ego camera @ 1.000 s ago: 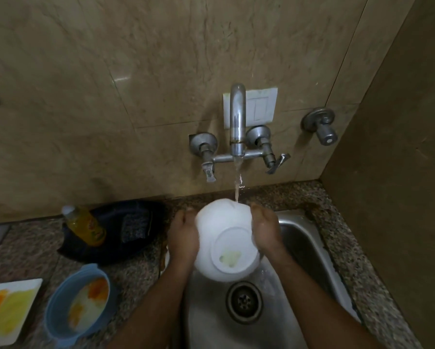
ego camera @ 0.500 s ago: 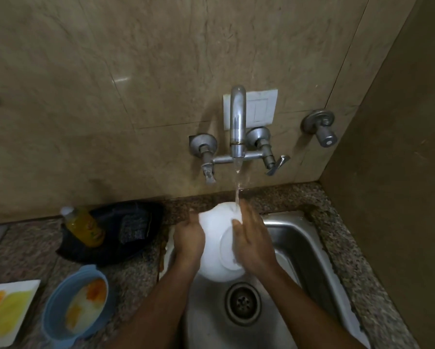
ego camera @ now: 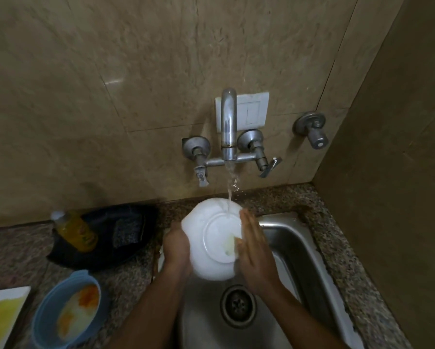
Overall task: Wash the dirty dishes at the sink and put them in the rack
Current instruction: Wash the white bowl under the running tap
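Note:
A white bowl (ego camera: 211, 238) is held bottom-up over the steel sink (ego camera: 294, 253), under the stream running from the wall tap (ego camera: 228, 127). Water lands on the bowl's base ring, where a pale yellowish smear shows. My left hand (ego camera: 177, 248) grips the bowl's left side. My right hand (ego camera: 255, 250) lies flat with fingers straight against the bowl's right side and base. A dirty blue bowl (ego camera: 67, 311) with orange and yellow residue sits on the counter at lower left, beside a stained white plate (ego camera: 2, 316).
A yellow soap bottle (ego camera: 75, 230) and a scrub pad rest in a black pan (ego camera: 105, 238) left of the sink. The drain (ego camera: 237, 306) lies below my hands. A side wall closes in on the right, with a second valve (ego camera: 312, 129) on the back wall.
My right hand slid from gripping the bowl's right rim onto its base, then back toward the right edge with fingers flat. The bowl tilted and rose slightly toward the tap.

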{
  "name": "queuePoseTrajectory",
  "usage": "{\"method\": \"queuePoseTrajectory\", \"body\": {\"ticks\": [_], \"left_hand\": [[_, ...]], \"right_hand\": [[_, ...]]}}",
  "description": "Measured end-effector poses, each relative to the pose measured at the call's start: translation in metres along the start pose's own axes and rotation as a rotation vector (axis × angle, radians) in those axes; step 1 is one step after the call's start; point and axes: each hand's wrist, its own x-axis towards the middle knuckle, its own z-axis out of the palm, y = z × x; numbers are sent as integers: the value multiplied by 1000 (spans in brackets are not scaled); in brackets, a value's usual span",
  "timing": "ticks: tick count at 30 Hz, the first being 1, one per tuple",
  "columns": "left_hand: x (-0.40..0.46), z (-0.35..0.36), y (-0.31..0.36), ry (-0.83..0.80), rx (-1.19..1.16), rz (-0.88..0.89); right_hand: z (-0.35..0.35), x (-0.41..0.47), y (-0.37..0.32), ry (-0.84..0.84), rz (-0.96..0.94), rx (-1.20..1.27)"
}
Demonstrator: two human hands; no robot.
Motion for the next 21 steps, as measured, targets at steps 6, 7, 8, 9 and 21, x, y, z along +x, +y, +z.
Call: {"method": "queuePoseTrajectory", "body": {"ticks": [6,7,8,9,21], "left_hand": [[-24,13,23,18,127,18],[-24,15,27,46,193,56],[-24,16,27,65,239,82],[-22,19,28,116,270,100],[-20,35,15,-15,623,143]], "right_hand": [[3,20,-20,-54,-139,-298],[1,11,-17,-116,-269,-377],[-1,3,-13,-167,-341,-406],[-2,-1,-8,-179,-358,-414],[-4,15,-4,-73,-211,-319]]}}
